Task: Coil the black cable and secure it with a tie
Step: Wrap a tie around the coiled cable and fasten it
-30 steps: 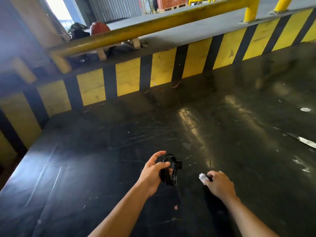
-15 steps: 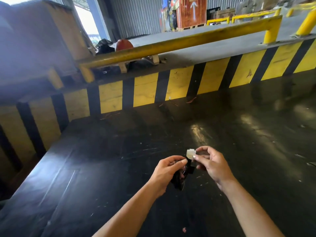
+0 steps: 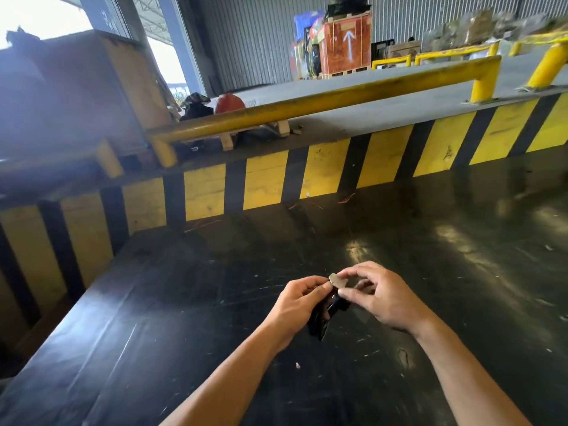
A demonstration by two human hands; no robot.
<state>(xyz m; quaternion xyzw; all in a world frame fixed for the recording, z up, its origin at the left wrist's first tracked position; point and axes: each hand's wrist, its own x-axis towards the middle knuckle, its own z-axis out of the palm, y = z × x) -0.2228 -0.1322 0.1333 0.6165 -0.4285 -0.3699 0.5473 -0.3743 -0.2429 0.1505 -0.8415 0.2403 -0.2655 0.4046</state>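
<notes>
The black cable is wound into a small tight coil and hangs from my left hand, which grips its top; most of the coil is hidden behind the fingers. My right hand pinches a small whitish tie piece between thumb and forefinger, right at the top of the coil and touching my left fingertips. Both hands hover just above the black tabletop, near its front middle.
A yellow-and-black striped board edges the table at the back and left. Behind it runs a yellow guard rail. Thin red wire scraps lie by the back board. Small white specks dot the surface.
My right hand lifted the whitish piece off the table and brought it to the coil in my left hand. The view tilted up, showing more of the warehouse.
</notes>
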